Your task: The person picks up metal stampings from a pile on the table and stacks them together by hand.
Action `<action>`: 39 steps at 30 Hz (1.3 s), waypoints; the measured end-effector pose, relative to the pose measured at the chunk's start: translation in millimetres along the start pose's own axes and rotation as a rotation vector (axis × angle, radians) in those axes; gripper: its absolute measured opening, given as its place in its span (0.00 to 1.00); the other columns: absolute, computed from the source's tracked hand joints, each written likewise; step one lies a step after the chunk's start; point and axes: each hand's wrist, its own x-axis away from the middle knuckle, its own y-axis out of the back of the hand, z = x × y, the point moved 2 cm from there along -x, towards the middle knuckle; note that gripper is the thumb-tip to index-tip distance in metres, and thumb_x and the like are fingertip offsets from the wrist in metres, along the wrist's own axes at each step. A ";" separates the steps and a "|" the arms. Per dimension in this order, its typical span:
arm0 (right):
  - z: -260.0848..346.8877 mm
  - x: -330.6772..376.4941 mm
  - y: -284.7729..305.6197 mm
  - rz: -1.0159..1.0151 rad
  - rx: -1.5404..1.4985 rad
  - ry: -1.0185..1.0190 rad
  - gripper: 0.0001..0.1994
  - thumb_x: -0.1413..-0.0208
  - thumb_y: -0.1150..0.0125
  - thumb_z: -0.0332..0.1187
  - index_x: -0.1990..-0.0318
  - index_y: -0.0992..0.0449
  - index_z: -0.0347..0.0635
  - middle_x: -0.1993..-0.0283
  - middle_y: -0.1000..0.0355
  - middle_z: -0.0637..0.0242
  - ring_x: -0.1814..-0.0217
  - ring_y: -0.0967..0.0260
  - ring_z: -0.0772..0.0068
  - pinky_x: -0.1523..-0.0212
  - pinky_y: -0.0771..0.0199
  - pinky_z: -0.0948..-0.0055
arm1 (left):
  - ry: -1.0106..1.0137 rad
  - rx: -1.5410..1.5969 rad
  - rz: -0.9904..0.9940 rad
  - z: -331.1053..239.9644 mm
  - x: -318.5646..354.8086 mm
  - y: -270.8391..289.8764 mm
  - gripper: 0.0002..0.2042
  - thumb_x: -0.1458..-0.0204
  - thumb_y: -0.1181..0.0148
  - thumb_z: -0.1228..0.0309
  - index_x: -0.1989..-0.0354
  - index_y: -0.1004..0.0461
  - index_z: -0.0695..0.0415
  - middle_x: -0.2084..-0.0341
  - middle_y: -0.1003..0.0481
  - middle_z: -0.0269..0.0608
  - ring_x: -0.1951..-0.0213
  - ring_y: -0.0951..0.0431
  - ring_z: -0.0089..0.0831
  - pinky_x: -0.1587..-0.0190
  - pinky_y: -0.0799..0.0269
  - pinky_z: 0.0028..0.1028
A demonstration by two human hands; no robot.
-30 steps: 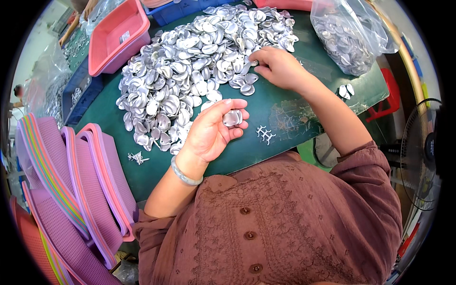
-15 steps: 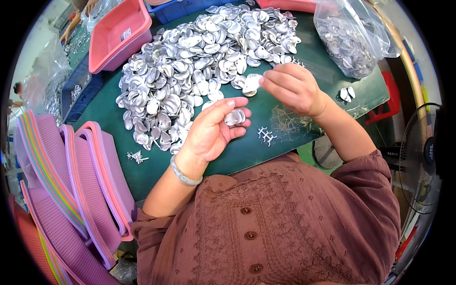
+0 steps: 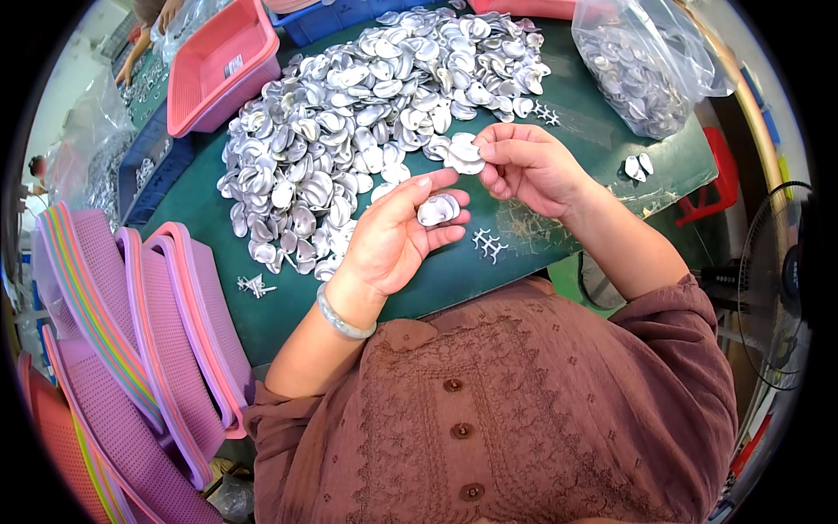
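Note:
My left hand [image 3: 394, 237] is turned palm up, its fingers curled under a few silver, petal-shaped metal pieces [image 3: 437, 210] stacked together. To its right, my right hand [image 3: 534, 170] pinches the edge of another shiny silver piece [image 3: 463, 155] between thumb and forefinger. That piece overlaps the near edge of a large heap of the same silver pieces [image 3: 345, 113], and I cannot tell how many are in the pinch. On the green table [image 3: 397, 325] near my hands lies a small branched silver part [image 3: 490, 246].
Another branched part [image 3: 546, 113] lies beyond my right hand, and one [image 3: 256, 286] at the left. Two loose pieces [image 3: 638, 167] rest near a filled clear bag [image 3: 642, 79]. Pink [image 3: 214, 61] and blue trays border the heap. Stacked purple baskets [image 3: 166, 341] stand left, a fan [image 3: 777, 279] right.
My right hand has turned and lowered slightly, its pinched piece staying near the heap's edge. My left hand has shifted slightly right, and its pieces show more of their faces.

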 end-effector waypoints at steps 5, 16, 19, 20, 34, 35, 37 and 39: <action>-0.2 6.5 -7.0 0.037 0.130 -0.023 0.06 0.49 0.48 0.31 0.68 0.29 0.38 0.79 0.33 0.71 0.80 0.39 0.84 0.80 0.42 0.86 | 0.015 0.088 -0.005 2.2 0.3 -5.2 0.17 0.44 0.60 0.63 0.54 0.36 0.64 0.64 0.29 0.46 0.64 0.27 0.33 0.62 0.29 0.28; 6.6 -17.3 29.8 -0.146 1.426 0.518 0.10 0.55 0.45 0.29 0.63 0.28 0.37 0.73 0.32 0.64 0.71 0.33 0.67 0.69 0.33 0.70 | 0.083 -0.042 -0.022 11.2 2.6 4.0 0.12 0.45 0.57 0.69 0.59 0.33 0.64 0.66 0.29 0.46 0.67 0.26 0.31 0.69 0.29 0.24; 4.5 -24.3 25.4 -0.155 1.607 0.597 0.10 0.57 0.43 0.31 0.65 0.27 0.39 0.69 0.33 0.63 0.67 0.33 0.60 0.66 0.32 0.66 | 0.081 -0.032 -0.019 8.4 3.4 1.9 0.10 0.46 0.57 0.72 0.59 0.33 0.63 0.67 0.29 0.45 0.67 0.27 0.31 0.69 0.29 0.24; 4.2 -26.5 25.9 -0.161 1.636 0.590 0.10 0.57 0.43 0.32 0.66 0.27 0.40 0.68 0.33 0.63 0.65 0.33 0.58 0.65 0.32 0.65 | 0.081 -0.035 -0.024 8.0 3.7 1.9 0.10 0.46 0.57 0.72 0.59 0.34 0.63 0.67 0.29 0.45 0.67 0.27 0.31 0.69 0.29 0.24; 15.5 -42.0 32.0 -0.032 1.120 0.410 0.06 0.49 0.47 0.32 0.70 0.29 0.39 0.76 0.35 0.71 0.76 0.39 0.76 0.76 0.41 0.78 | 0.049 -0.025 -0.035 5.9 2.9 3.6 0.14 0.44 0.58 0.68 0.56 0.35 0.65 0.66 0.29 0.46 0.66 0.26 0.33 0.66 0.28 0.25; 16.7 -39.0 30.0 -0.018 0.897 0.185 0.06 0.48 0.47 0.33 0.70 0.29 0.40 0.77 0.35 0.74 0.77 0.41 0.81 0.77 0.43 0.81 | 0.044 -0.016 -0.037 6.5 2.5 3.9 0.15 0.44 0.59 0.67 0.56 0.35 0.65 0.65 0.29 0.47 0.65 0.26 0.33 0.65 0.28 0.25; 18.0 -34.2 24.8 0.033 0.779 0.131 0.07 0.47 0.47 0.34 0.70 0.30 0.40 0.77 0.37 0.76 0.76 0.44 0.85 0.77 0.46 0.84 | 0.035 0.000 -0.039 7.2 0.9 4.4 0.16 0.43 0.61 0.65 0.55 0.36 0.66 0.65 0.29 0.47 0.65 0.27 0.34 0.64 0.27 0.26; 18.3 -29.2 20.0 0.094 0.703 0.096 0.08 0.47 0.48 0.35 0.70 0.29 0.40 0.78 0.37 0.78 0.76 0.45 0.87 0.77 0.47 0.85 | 0.035 0.032 -0.027 7.6 -0.3 3.4 0.17 0.43 0.61 0.64 0.54 0.36 0.66 0.64 0.29 0.48 0.64 0.27 0.34 0.64 0.27 0.27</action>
